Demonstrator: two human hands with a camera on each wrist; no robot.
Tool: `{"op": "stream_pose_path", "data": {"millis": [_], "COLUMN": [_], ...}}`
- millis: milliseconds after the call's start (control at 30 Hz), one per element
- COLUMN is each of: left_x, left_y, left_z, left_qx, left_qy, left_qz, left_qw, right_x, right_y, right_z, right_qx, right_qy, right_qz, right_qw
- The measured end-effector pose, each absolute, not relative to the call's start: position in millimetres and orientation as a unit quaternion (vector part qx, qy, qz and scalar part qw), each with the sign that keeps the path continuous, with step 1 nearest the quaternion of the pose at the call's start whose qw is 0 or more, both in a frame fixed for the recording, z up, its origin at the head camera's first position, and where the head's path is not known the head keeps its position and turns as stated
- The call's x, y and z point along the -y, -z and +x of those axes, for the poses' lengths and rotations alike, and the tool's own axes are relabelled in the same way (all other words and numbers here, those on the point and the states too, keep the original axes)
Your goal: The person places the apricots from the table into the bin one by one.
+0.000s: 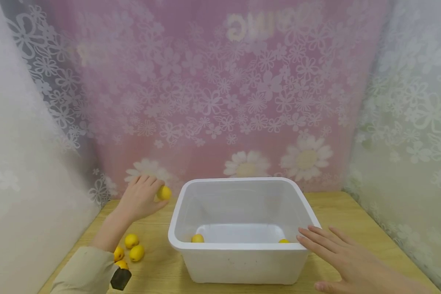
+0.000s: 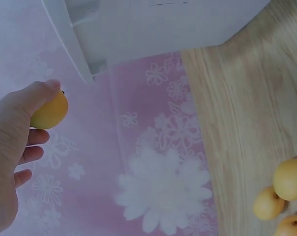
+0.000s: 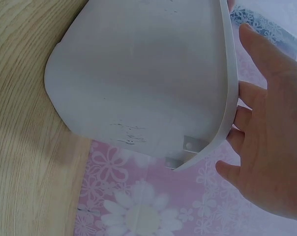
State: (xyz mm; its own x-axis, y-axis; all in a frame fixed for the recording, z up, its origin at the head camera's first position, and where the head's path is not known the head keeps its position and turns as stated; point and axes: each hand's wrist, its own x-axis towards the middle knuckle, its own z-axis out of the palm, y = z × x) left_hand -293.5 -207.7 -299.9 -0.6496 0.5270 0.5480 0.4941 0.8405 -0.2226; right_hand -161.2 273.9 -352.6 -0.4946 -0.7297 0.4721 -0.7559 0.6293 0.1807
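Observation:
My left hand pinches a yellow loquat between thumb and fingers, raised above the table to the left of a white plastic tub. In the left wrist view, the held loquat shows a small dark end near the thumb tip. Two more loquats lie inside the tub: one loquat at the near left, another at the near right, partly hidden by the rim. My right hand has its fingers extended, with fingertips at the tub's right rim.
Several loquats lie grouped on the wooden table left of the tub, some partly hidden by the left sleeve and a dark object at the wrist. A flowered pink curtain hangs behind, with pale flowered sheets on both sides.

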Motion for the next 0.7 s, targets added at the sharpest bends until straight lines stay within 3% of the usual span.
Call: {"op": "stream_pose_path", "data": {"millis": [700], "left_x": [173.8], "left_y": [278.1], "left_z": [-307.4], "left_qx": [0.903], "left_qy": [-0.061], "left_qz": [-0.311], "left_qw": [0.291], "right_x": [-273.7], "right_y": [353.0], "right_z": [-158.8], "right_qx": [0.876], "right_qy": [-0.036], "right_qz": [0.409], "right_qw": [0.252]}}
